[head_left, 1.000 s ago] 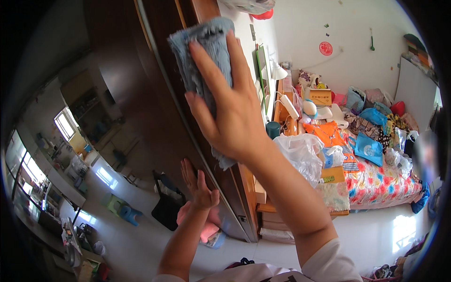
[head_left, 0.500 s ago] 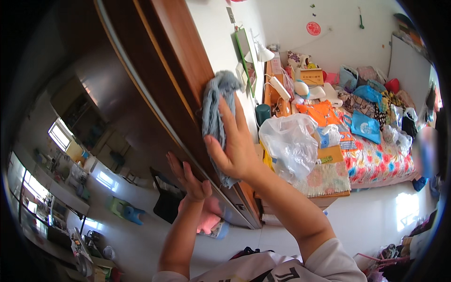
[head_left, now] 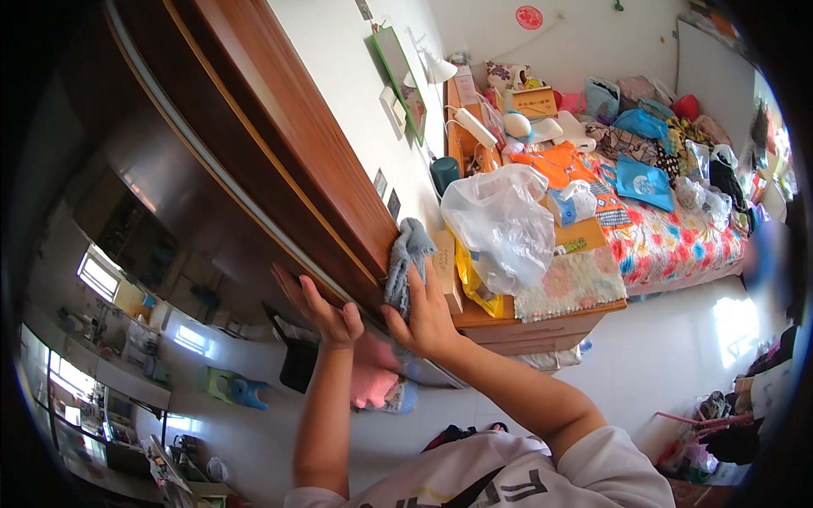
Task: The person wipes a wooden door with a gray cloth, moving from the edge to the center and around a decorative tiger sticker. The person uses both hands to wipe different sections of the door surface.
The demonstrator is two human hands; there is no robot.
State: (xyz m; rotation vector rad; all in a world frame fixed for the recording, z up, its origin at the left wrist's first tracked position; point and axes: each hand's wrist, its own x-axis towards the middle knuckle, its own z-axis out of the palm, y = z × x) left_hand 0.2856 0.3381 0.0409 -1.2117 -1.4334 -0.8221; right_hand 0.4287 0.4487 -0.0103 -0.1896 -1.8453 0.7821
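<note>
My right hand (head_left: 430, 320) presses a blue-grey cloth (head_left: 408, 254) against the outer side of the brown wooden door frame (head_left: 292, 148). Its fingers reach up over the cloth, and the palm covers part of the cloth's lower end. To the left, my left hand (head_left: 329, 315) is open, fingers spread, at the dark glossy door panel (head_left: 212, 245); whether the whole palm touches it I cannot tell. The panel mirrors part of a room.
Right of the frame stands a wooden cabinet (head_left: 542, 332) with a clear plastic bag (head_left: 500, 224) on top. A bed (head_left: 677, 267) with clothes and bags is beyond it. A green-framed mirror (head_left: 398, 80) hangs on the white wall. Pink metal legs (head_left: 707, 421) show at lower right.
My right hand and the cloth have slid down along the frame, baring the wood above. My left hand stays at the panel, a little lower. The view has shifted.
</note>
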